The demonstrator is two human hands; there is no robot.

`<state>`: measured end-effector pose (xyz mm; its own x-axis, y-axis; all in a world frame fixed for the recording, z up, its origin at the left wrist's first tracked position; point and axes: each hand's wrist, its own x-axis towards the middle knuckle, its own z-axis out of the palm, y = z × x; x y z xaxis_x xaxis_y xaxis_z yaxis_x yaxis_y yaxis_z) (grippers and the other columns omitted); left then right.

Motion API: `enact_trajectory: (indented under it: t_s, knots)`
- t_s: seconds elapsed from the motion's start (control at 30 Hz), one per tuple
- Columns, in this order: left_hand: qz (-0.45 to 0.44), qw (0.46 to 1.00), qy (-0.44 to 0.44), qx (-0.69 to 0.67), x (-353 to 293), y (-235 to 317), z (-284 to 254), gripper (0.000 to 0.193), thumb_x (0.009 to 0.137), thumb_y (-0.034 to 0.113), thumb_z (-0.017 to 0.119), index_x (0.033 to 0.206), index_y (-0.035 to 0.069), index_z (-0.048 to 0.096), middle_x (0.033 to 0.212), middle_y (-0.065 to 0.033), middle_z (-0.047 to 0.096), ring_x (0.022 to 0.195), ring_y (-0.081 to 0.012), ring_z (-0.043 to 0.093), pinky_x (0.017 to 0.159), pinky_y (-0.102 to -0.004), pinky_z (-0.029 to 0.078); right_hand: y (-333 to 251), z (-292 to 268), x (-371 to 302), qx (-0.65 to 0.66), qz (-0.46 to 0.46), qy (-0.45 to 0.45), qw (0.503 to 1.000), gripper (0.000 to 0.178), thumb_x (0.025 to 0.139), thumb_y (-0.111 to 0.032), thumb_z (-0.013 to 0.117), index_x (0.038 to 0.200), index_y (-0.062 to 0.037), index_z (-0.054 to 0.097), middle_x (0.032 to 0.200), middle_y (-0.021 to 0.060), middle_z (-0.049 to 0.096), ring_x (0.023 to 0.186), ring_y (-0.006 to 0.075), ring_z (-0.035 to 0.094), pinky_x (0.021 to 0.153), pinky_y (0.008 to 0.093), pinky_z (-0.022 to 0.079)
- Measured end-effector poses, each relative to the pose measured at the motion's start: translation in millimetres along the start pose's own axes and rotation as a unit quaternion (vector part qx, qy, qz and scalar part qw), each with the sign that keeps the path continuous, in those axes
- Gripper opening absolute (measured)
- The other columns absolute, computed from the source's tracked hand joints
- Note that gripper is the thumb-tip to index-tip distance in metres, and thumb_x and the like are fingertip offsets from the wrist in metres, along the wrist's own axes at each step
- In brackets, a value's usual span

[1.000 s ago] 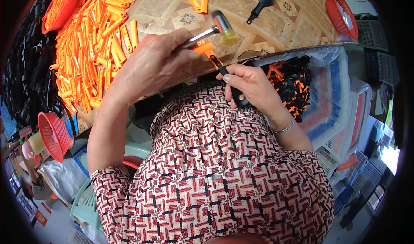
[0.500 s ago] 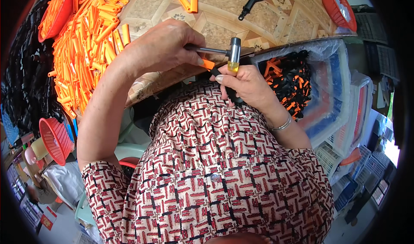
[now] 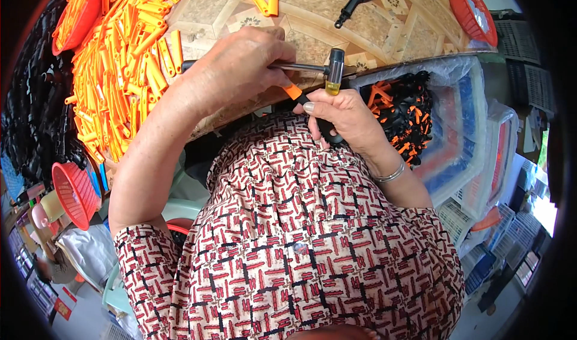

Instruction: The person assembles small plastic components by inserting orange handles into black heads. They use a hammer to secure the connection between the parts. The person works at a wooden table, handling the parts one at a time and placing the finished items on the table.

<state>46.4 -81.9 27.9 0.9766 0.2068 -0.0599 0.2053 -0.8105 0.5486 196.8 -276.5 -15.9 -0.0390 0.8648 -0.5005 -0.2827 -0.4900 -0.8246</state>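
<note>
My left hand [image 3: 249, 63] is closed around a small hammer [image 3: 335, 69] with a metal handle, a dark face and a clear yellow face. The hammer lies sideways, its dark handle end showing past the wrist. Below those fingers, an orange plastic piece [image 3: 293, 91] fits onto the end of a black plastic part [image 3: 325, 128]; whether the left fingers also pinch it is hard to see. My right hand [image 3: 342, 116] grips this black part close to my lap, hiding some of its rounded end. The hammer's yellow face is just above the right hand.
A big heap of orange pieces [image 3: 114, 94] covers the table's left side. Another black part [image 3: 354, 2] lies on the patterned tabletop [image 3: 300, 30]. Beside my right arm, a plastic-lined box [image 3: 460, 121] holds black-and-orange pieces [image 3: 409, 118]. Red baskets [image 3: 75, 196] stand around.
My left hand and the hammer have shifted slightly right, and the handle's far end now shows. The right hand keeps its hold on the black part, almost in the same place.
</note>
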Motion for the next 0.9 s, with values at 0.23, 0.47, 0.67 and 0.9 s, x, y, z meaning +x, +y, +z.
enact_trajectory:
  t_s: [0.23,0.47,0.67,0.9]
  knots:
    - [-0.017,0.996,0.072,0.055,-13,16,6,0.020,0.083,0.016,0.075,0.099,0.006,0.071,0.098,-0.0134,0.065,0.092,-0.0370,0.069,0.075,-0.0477,0.055,1,1,1,0.000,0.021,0.004,1.000,0.033,0.107,-0.025,0.057,0.113,0.0051,0.068,0.068,0.0052,0.068,0.047,0.0099,0.059,0.044,0.0193,0.045]
    - [-0.063,0.988,0.064,0.127,-11,29,2,0.023,0.085,0.017,0.075,0.105,0.005,0.073,0.103,-0.0127,0.064,0.091,-0.0360,0.068,0.077,-0.0448,0.053,-5,11,4,-0.011,0.031,0.029,0.999,0.034,0.108,-0.027,0.056,0.101,0.0035,0.068,0.066,0.0083,0.067,0.046,0.0121,0.060,0.043,0.0229,0.046]
    - [-0.071,0.977,0.189,-0.068,-32,11,15,0.021,0.091,0.009,0.072,0.111,0.002,0.074,0.098,-0.0070,0.063,0.079,-0.0198,0.063,0.070,-0.0337,0.049,-10,16,6,-0.030,0.040,0.051,0.997,0.040,0.106,-0.031,0.056,0.087,0.0028,0.065,0.060,0.0104,0.064,0.044,0.0156,0.059,0.041,0.0270,0.047]
    - [-0.119,0.925,0.283,-0.224,-91,49,9,0.032,0.103,0.011,0.061,0.134,0.006,0.066,0.090,-0.0106,0.072,0.074,-0.0176,0.068,0.064,-0.0333,0.054,-8,21,4,-0.025,0.038,0.065,0.997,0.035,0.106,-0.027,0.057,0.092,0.0033,0.066,0.061,0.0105,0.064,0.044,0.0173,0.060,0.040,0.0282,0.049]
